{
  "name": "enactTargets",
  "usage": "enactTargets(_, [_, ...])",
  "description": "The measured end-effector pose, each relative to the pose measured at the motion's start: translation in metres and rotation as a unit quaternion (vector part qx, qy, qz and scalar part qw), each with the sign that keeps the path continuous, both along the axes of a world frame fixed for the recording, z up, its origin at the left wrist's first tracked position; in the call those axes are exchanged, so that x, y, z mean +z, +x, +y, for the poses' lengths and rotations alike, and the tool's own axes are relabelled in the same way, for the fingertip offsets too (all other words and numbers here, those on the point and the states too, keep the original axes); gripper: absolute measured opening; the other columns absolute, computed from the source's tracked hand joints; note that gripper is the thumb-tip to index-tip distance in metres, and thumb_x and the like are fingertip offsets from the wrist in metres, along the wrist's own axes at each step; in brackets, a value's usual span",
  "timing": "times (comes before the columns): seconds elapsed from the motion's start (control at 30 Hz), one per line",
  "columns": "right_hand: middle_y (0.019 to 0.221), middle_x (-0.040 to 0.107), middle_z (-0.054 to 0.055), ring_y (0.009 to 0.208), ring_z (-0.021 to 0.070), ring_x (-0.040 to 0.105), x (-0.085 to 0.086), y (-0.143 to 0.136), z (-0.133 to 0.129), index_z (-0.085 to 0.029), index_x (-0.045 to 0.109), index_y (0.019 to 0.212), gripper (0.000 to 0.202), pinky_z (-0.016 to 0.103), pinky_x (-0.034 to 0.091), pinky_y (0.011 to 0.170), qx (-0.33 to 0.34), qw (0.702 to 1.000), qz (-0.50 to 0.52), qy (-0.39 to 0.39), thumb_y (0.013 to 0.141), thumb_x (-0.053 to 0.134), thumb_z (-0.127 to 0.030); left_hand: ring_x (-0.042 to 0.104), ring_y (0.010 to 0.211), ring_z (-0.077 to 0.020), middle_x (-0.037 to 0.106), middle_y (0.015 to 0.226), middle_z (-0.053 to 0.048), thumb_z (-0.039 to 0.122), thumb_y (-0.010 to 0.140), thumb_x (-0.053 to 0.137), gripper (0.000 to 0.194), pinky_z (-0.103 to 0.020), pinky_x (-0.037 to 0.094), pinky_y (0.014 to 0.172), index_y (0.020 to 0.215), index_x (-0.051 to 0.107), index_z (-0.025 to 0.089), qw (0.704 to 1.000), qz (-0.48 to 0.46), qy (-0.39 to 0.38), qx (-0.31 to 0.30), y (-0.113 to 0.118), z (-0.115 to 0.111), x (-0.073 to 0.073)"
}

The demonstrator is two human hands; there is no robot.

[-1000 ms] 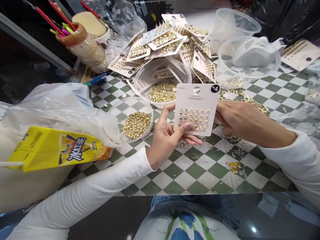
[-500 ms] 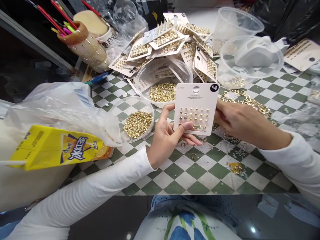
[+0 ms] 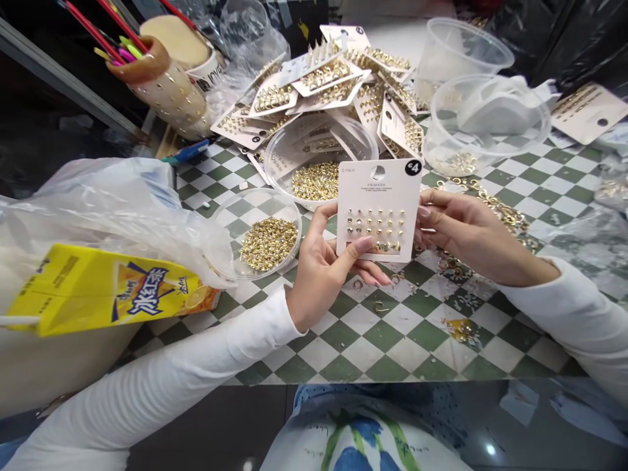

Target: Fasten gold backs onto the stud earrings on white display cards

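Note:
My left hand [image 3: 321,271] grips a white earring card [image 3: 377,186] by its lower left part, thumb in front and fingers behind. Rows of small gold studs run across the card, and a slot near its bottom holds several more pieces. At the card's right edge is my right hand [image 3: 466,235], fingers bent together with the thumb; whatever they pinch is too small or hidden to make out. Left of the card lie two clear tubs of tiny gold pieces, a shallow one [image 3: 220,226] and a deeper one [image 3: 369,145]. Loose gold hoops [image 3: 505,212] are heaped beyond my right hand.
Behind the tubs rises a pile of filled earring cards [image 3: 324,82]. Clear plastic containers [image 3: 540,131] stand at the back right. A yellow drink carton [image 3: 93,288] and a plastic bag [image 3: 122,190] lie at left. A pen holder [image 3: 161,88] stands at back left.
My right hand has drawn back from behind the card, and its thumb and fingertips now show at the right edge. The card has shifted slightly left in view.

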State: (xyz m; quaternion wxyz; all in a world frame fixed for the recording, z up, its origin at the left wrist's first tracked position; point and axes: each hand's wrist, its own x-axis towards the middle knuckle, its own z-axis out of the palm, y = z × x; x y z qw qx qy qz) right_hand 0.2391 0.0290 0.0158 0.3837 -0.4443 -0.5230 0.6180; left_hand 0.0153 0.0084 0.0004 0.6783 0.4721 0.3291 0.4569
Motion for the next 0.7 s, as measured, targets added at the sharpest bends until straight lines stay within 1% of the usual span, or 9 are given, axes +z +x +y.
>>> enactTargets(0.13, [0.082,0.054,0.000,0.072,0.0131,0.051,-0.0006,0.0014,-0.0006,-0.023,0.055,0.092,0.023,0.028,0.045,0.066,0.014,1.000,0.012,-0.018,0.100,0.066,-0.042,0.077,0.056,-0.0156,0.075,0.075,0.007,0.036,0.094,0.073,0.043,-0.018,0.058,0.046,0.117,0.038,0.028,1.000,-0.007,0.004,0.000,-0.0001,-0.0002,-0.0006])
enactTargets(0.27, [0.078,0.046,-0.002,0.069,0.0110,0.045,0.0033,-0.0014,-0.0033,-0.022,0.052,0.095,0.019,0.026,0.041,0.066,0.026,0.998,0.049,-0.039,0.105,0.058,-0.037,0.076,0.055,-0.0171,0.076,0.078,0.005,0.041,0.093,0.074,0.046,-0.021,0.057,0.046,0.120,0.038,0.028,1.000,0.017,-0.002,0.006,-0.0003,-0.0005,-0.0009])
enactTargets(0.43, [0.080,0.049,-0.001,0.069,0.0120,0.044,0.0045,-0.0041,-0.0030,-0.022,0.054,0.095,0.018,0.028,0.040,0.065,0.010,0.998,0.045,-0.034,0.103,0.060,-0.036,0.076,0.054,-0.0176,0.076,0.078,0.005,0.043,0.092,0.074,0.047,-0.023,0.056,0.044,0.119,0.039,0.028,1.000,0.025,-0.003,0.013,-0.0005,0.0000,-0.0010])
enactTargets(0.57, [0.079,0.045,-0.002,0.071,0.0127,0.043,0.0009,-0.0018,0.0004,-0.023,0.050,0.090,0.016,0.029,0.043,0.069,-0.014,0.999,0.032,-0.034,0.103,0.056,-0.031,0.076,0.055,-0.0181,0.077,0.081,0.003,0.046,0.091,0.076,0.052,-0.024,0.057,0.046,0.122,0.039,0.028,1.000,0.026,-0.007,0.008,-0.0006,0.0003,-0.0005])
enactTargets(0.63, [0.081,0.046,-0.002,0.073,0.0128,0.044,-0.0005,-0.0005,0.0013,-0.023,0.049,0.093,0.013,0.030,0.043,0.072,-0.006,0.999,0.031,-0.042,0.104,0.053,-0.029,0.076,0.055,-0.0185,0.078,0.082,0.003,0.047,0.090,0.076,0.054,-0.025,0.058,0.046,0.124,0.038,0.028,1.000,0.029,-0.009,0.005,-0.0007,0.0002,-0.0001])
enactTargets(0.7, [0.082,0.046,-0.001,0.074,0.0127,0.045,-0.0006,-0.0001,0.0010,-0.023,0.049,0.095,0.011,0.029,0.042,0.072,0.011,0.998,0.037,-0.048,0.106,0.051,-0.028,0.076,0.056,-0.0183,0.077,0.082,0.003,0.046,0.091,0.076,0.052,-0.025,0.059,0.047,0.123,0.038,0.028,1.000,0.026,-0.009,0.001,-0.0008,0.0001,0.0002])
